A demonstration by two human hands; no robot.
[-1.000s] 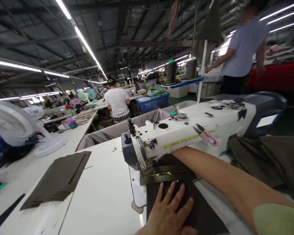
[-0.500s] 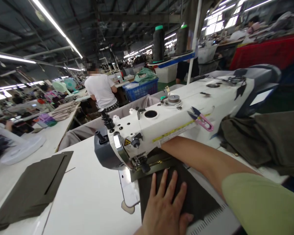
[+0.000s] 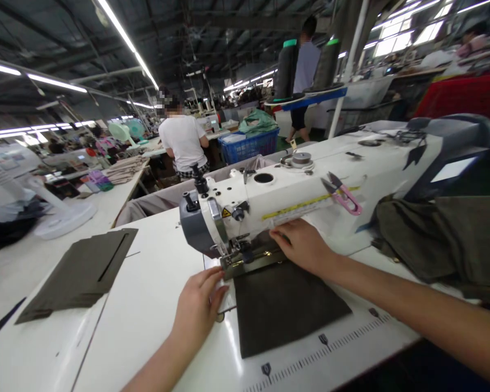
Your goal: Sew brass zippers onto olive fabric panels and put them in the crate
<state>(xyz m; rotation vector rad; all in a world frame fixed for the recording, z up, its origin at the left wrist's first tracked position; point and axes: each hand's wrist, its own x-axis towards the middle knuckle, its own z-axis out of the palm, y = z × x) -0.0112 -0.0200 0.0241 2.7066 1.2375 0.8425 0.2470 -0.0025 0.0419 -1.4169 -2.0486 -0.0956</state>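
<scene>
The zipper strip (image 3: 251,264) runs crosswise between left hand (image 3: 196,298), fingertips at its left end, and narrowly curled right hand (image 3: 304,245) near its right; whether either grips, I cannot tell.

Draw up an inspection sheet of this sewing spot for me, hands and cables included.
Surface: white table, ruler marks along its near edge.
Job's things: dark cloth panel and zip strip at the sewing machine.
Clutter: pink-handled snips on the machine's arm; cloth stack at left; heaped cloth at right.
Hands: left hand at the strip's left end; right hand at the strip's far side; grips unclear.
Cables: none identifiable.
Surroundings: white fan, blue crate, person in white shirt, another person behind thread cones.
</scene>
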